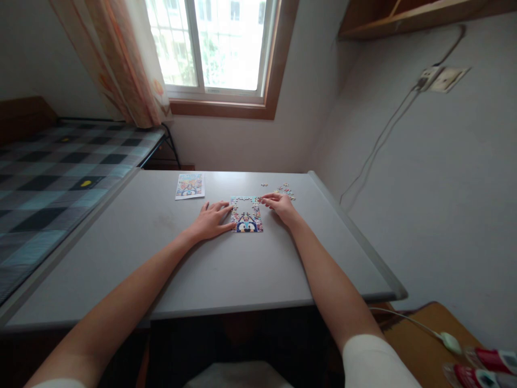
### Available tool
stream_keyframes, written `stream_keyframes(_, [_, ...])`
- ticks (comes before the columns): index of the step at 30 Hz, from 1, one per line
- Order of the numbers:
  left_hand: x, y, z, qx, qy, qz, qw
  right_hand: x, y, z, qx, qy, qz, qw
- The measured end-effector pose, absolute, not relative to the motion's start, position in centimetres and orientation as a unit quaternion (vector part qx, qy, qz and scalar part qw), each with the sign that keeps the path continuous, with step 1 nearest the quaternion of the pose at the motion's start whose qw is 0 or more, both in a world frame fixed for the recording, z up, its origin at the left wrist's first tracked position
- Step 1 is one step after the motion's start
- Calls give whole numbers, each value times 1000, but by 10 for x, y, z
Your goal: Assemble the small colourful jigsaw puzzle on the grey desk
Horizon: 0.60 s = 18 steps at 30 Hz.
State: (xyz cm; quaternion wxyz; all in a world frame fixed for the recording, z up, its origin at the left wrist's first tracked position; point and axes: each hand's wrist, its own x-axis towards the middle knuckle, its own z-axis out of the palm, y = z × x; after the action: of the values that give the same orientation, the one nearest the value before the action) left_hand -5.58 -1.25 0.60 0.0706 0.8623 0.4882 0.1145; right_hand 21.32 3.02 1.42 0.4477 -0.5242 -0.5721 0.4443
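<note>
A partly assembled jigsaw puzzle (pixel 247 224) lies on the grey table, its lower part showing a blue cartoon face and its middle a bare gap framed by joined pieces. My left hand (pixel 213 220) rests flat with fingers spread, the fingertips touching the puzzle's left edge. At the upper right corner of the puzzle, my right hand (pixel 279 207) pinches a small puzzle piece (pixel 260 199) between thumb and fingers. Several loose puzzle pieces (pixel 286 191) are scattered just beyond the right hand.
A printed picture sheet (pixel 190 186) lies on the table (pixel 194 291) to the left of the puzzle. A bed (pixel 81 156) stands along the left side, and a wall with a hanging cable (pixel 375 145) along the right. Bottles (pixel 476 372) stand at lower right.
</note>
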Motion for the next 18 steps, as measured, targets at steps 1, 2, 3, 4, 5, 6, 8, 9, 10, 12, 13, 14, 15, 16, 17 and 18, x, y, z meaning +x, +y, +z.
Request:
stream_keyframes(1, [-55,-13,7,862,489,114,71,213,30,14,-524,-572,444,448])
stream_keyframes(2, [-55,-13,7,862,489,112,71,213,30,14,-524,-573,445,447])
stream_keyframes(3, [-55,-14,8,862,490,111,71,213,31,14,-523,-573,446,447])
stream_keyframes(4, [-55,-14,8,862,490,109,71,213,31,14,-522,-573,448,446])
stream_keyframes(5, [-55,-14,9,862,490,109,72,213,31,14,-521,-573,449,445])
stream_keyframes(6, [-55,-14,9,862,490,109,72,213,31,14,-521,-574,449,445])
stream_keyframes(8, [-55,-14,8,862,490,111,72,213,31,14,-525,-575,446,442])
stream_keyframes(9, [-55,-14,8,862,489,112,73,212,31,14,-528,-575,442,441])
stream_keyframes(10, [-55,-14,7,862,489,113,73,212,31,15,-532,-575,440,439])
stream_keyframes(12, [-55,-13,7,862,488,115,74,212,30,15,-536,-574,438,436])
stream_keyframes(13, [-55,-13,7,862,488,116,74,212,30,15,-537,-573,440,435])
stream_keyframes(14, [-55,-13,7,862,488,117,73,212,30,15,-537,-572,442,434])
stream_keyframes(15, [-55,-13,7,862,488,117,73,212,30,16,-536,-572,445,433])
stream_keyframes(16, [-55,-14,7,862,488,117,72,212,30,16,-536,-571,446,433])
stream_keyframes(17, [-55,-13,7,862,488,116,72,212,30,16,-535,-571,447,434])
stream_keyframes(18, [-55,-13,7,862,488,115,71,212,30,16,-534,-572,446,434])
